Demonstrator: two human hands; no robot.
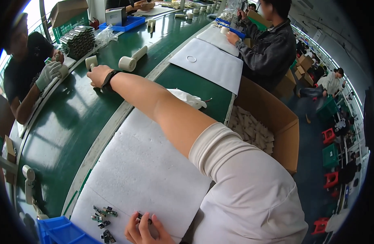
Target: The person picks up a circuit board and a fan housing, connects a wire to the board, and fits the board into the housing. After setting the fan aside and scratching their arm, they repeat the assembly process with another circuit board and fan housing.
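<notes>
My right arm reaches far across to the green conveyor belt. There my right hand (99, 76), a dark band at its wrist, has its fingers closed round a cream plastic housing with a cylindrical head (91, 62); its lower part is hidden by the hand. A second such housing (128, 63), with a long handle, lies just to the right on the belt. Low in view, my left hand (148, 231) pinches a small dark part (144, 218) over the white foam sheet (146, 162). Several small circuit boards (103, 215) lie on the foam left of it.
A blue bin (67, 229) stands at the foam's lower left corner. Beyond the foam lie a white glove (189, 98) and a white board (211, 67). A cardboard box (286, 122) of pale parts stands at right. Co-workers sit across the belt and farther along it.
</notes>
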